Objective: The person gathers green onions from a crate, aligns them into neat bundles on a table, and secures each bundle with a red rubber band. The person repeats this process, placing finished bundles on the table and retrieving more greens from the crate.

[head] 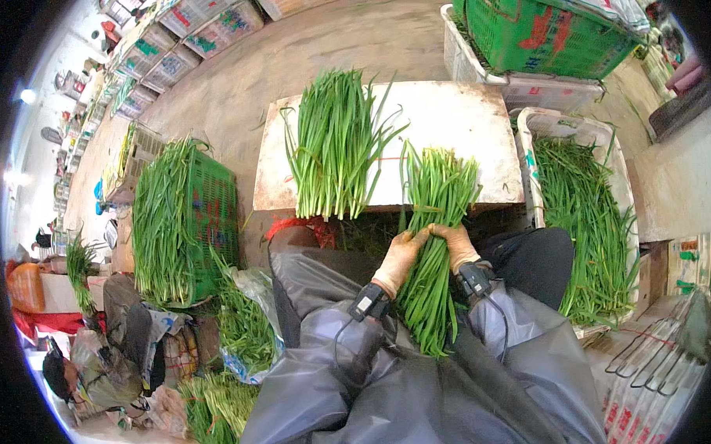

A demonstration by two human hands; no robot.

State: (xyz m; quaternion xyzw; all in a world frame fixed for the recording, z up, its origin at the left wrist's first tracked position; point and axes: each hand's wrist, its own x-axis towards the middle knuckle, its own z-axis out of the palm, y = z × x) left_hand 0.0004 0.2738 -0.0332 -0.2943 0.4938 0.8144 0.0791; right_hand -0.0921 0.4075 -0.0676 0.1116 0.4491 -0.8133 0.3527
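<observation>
A bunch of leafy green stalks, perhaps garlic chives (436, 266), lies with its pale cut ends on the near edge of a white board (457, 113) and its leaves over my lap. My left hand (401, 258), in a pale glove, grips the bunch from the left side. My right hand (455, 246), gloved too, holds it from the right, the fingertips of both meeting on top. A second bunch of the same greens (336, 146) rests on the board's left part, pale ends towards me. A thin red band (390, 158) shows between the two bunches.
At my right is a white crate of loose greens (527, 175); at my left stand a green crate (215, 227) stacked with greens and a plastic bag of greens (247, 320). Beyond the board is a large green crate (548, 36). A co-worker (108, 371) sits at the far left.
</observation>
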